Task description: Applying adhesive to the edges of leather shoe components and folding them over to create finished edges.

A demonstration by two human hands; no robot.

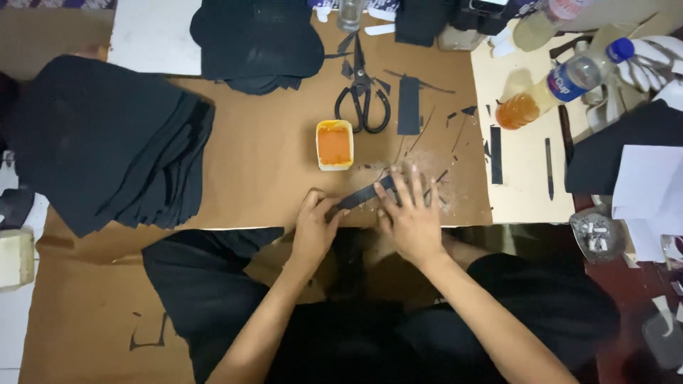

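Black narrow strip of material (361,195) lies pinched by the left hand (313,227), pressed flat under the right hand (411,213); a small cream tub of orange paste (334,144) sits just beyond.

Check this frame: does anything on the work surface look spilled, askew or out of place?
Mostly scraps: black offcuts litter the brown board beyond the scissors, and pale dust lies by the right hand. A plastic bottle lies on its side, capped. The orange tub stands open, nothing spilled.
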